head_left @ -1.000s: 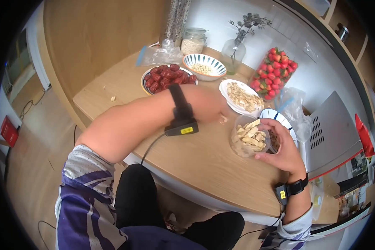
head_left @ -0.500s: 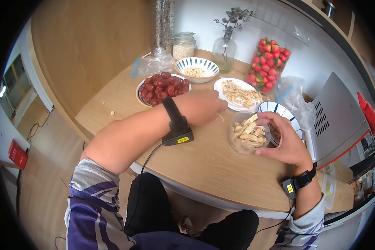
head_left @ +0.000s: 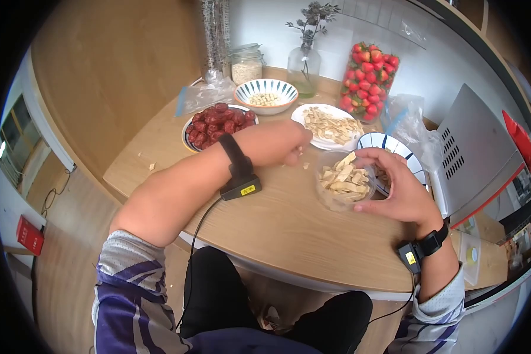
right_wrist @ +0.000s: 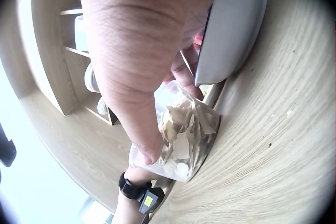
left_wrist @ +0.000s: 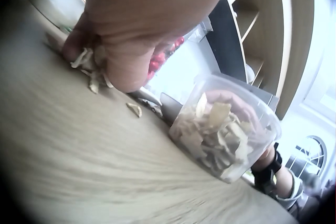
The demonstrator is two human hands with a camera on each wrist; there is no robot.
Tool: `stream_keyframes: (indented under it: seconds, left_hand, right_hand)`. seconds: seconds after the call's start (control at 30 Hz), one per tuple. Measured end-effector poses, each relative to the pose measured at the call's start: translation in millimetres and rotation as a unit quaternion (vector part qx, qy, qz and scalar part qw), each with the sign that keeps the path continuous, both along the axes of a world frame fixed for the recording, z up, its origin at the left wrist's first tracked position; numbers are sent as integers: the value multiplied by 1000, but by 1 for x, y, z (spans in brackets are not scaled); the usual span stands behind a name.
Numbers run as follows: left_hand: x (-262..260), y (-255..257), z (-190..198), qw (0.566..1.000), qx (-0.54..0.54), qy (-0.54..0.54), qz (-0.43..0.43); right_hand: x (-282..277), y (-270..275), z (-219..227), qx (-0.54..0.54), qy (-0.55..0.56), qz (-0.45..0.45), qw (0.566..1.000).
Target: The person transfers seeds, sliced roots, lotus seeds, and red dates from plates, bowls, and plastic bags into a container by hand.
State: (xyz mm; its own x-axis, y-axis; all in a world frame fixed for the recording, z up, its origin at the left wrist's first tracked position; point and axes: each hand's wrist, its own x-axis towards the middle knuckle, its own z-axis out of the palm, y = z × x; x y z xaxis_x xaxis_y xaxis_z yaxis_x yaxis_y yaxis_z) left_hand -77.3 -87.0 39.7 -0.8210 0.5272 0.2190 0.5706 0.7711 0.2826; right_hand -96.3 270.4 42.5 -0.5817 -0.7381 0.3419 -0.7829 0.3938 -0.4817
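Centre: left hand (head_left: 282,141), pinching pale slices (left_wrist: 93,85). Right of centre: right hand (head_left: 402,190) gripping the clear tub (head_left: 329,202) (presumably to steady it).

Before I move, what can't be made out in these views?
- Slice count in the left hand: its fingers cover part of the slices in the left wrist view.
- Full contents of the striped bowl beside the tub: the right hand covers part, head view.
- Near edge of the date plate: left forearm, head view.
- Tub's inside bottom: heaped pieces, head view.
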Motion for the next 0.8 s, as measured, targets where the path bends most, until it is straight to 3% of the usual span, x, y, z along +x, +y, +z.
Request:
stream_keyframes:
  seconds: [0.13,0.27,0.37,0.4,0.6,0.7,0.8]
  left_hand:
    - [4,-2,18,998,69,2,5]
    - [19,26,28,969,242,48,9]
    - [24,42,22,965,223,118,-76]
    - [25,43,22,972,201,81,-95]
    - [27,42,23,969,195,81,-125]
    - [23,29,31,969,211,60,-115]
    - [27,19,41,989,139,53,16]
  right_hand:
    - [-1,0,1,14,5,9,1000]
    - [-1,1,-2,-7,-3,5,1000]
    - [-2,2,-3,-7,9,7,1000]
    - [-2,2,-4,-8,2,5,1000]
    - [0,1,-3,-9,-20,-3,1000]
    - [-2,2,-5,-16,-18,4,1000]
    - [-1,1,-3,-9,-2,4,1000]
